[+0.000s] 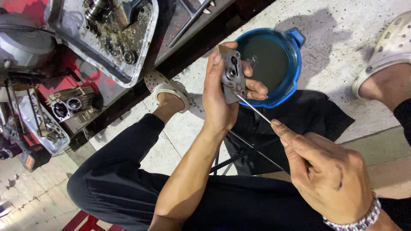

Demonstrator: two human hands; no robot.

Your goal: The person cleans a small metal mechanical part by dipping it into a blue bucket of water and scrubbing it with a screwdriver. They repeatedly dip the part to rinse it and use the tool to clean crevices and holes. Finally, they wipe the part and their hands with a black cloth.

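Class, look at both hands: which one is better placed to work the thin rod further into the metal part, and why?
Probably the right hand: it pinches the thin rod, whose tip meets the metal part. The left hand is fully occupied gripping that part.

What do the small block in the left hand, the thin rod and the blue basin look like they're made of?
Small block: looks like cast metal, dull grey, with machined bores; gripped by the left hand.
Thin rod: probably steel, slim and shiny; pinched by the right hand.
Blue basin: likely plastic, glossy moulded rim, holding dark liquid.
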